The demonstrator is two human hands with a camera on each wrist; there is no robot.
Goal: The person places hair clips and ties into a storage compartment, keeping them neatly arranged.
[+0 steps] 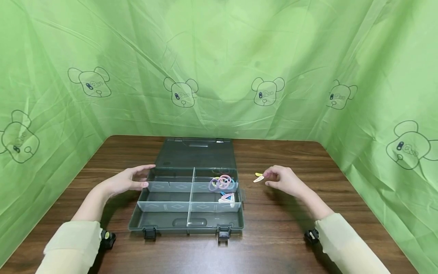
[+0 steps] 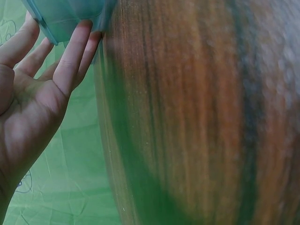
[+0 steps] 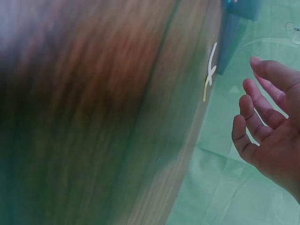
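Observation:
A dark see-through compartment box (image 1: 164,219) lies on the table with its lid (image 1: 198,154) folded back. My left hand (image 1: 128,180) rests against the box's left side, fingers mostly straight; the left wrist view shows the fingertips (image 2: 80,29) at its wall. Pastel hair ties (image 1: 224,182) fill part of the back right compartment, and several snap hair clips (image 1: 226,198) lie in the middle right one. To the right of the box, a yellow hair clip (image 1: 259,174) and a cream hair clip (image 1: 258,179) lie on the wood. My right hand (image 1: 282,180) hovers beside them, its fingers loosely bent and holding nothing.
White dividers (image 1: 189,196) part the box into several compartments. Two black latches (image 1: 224,232) stick out at its front edge. The brown wooden table (image 1: 273,243) is enclosed at the back and sides by a green curtain (image 1: 219,57) printed with bear heads.

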